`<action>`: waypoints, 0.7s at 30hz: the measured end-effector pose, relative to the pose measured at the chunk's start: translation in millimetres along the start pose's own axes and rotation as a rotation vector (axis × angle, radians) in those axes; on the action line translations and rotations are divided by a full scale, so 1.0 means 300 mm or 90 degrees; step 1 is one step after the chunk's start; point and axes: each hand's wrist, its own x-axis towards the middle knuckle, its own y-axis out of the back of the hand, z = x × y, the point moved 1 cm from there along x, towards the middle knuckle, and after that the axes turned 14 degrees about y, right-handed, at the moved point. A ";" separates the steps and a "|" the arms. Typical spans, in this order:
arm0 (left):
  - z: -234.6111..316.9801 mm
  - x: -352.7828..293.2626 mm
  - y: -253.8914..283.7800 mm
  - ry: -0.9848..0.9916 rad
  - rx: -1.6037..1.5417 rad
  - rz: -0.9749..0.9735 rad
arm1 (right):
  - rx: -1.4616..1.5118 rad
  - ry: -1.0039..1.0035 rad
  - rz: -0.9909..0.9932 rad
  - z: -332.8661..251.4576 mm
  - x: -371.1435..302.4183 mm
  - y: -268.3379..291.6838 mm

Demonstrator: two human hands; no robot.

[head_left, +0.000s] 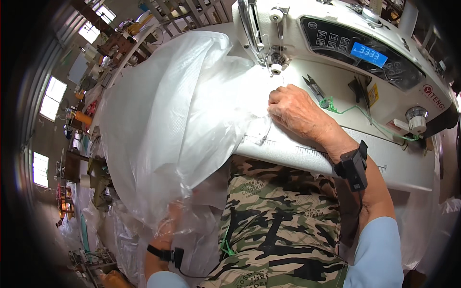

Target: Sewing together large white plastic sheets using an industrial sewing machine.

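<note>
My right hand presses flat, ungripping, on the white woven bag beside the needle — fingers risk a strike. My left hand sits veiled underneath, grip indeterminate — uneven feed possible.

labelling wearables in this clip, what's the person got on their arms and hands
Both hands are bare, no gloves. The right hand has a black strap at the wrist carrying a small black boxy device, and a light blue sleeve covers the upper arm. The left hand, seen through clear plastic sheeting, has a black wristband with a thin black cable and a light blue sleeve edge below it.
</note>
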 end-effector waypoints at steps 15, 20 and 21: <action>0.248 -0.512 0.270 0.134 -0.053 -0.638 | 0.048 -0.053 -0.072 0.007 0.011 0.019; 0.463 -0.148 0.299 0.092 -0.711 -0.466 | 0.059 -0.051 -0.037 0.010 -0.004 0.014; 0.504 -0.100 0.228 0.081 -0.804 -0.470 | 0.050 -0.051 -0.034 0.008 -0.009 0.017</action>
